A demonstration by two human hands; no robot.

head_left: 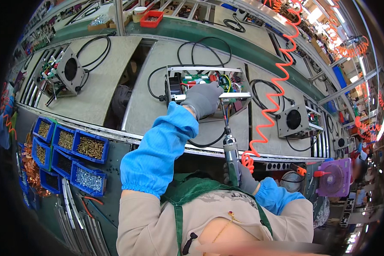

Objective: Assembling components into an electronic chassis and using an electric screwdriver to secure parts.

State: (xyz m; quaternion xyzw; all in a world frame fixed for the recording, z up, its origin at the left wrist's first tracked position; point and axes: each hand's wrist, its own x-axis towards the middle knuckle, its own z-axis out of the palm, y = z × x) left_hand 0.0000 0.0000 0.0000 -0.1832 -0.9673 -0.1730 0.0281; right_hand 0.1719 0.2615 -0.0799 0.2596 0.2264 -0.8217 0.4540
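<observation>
An open metal-framed electrical unit (239, 94) with green circuit boards and coloured wires lies on the bench before me. My left hand (204, 100), in a grey glove and blue sleeve cover, reaches over its near rail. The fingers are bent together at the tip of the driver bit; what they pinch is hidden. My right hand (247, 180), also gloved, is wrapped round an air screwdriver (231, 150) held upright below the unit. Its long bit points up to the near rail, beside my left fingertips. A coiled orange air hose (266, 112) runs down to the screwdriver.
Blue bins (89, 146) of screws and small fasteners stand at the left. Similar units with round fans sit on the line at left (65, 70) and right (295, 120). Black cables (205, 42) loop behind my unit. A purple fan (333, 177) is at right, a red tray (151, 19) at the back.
</observation>
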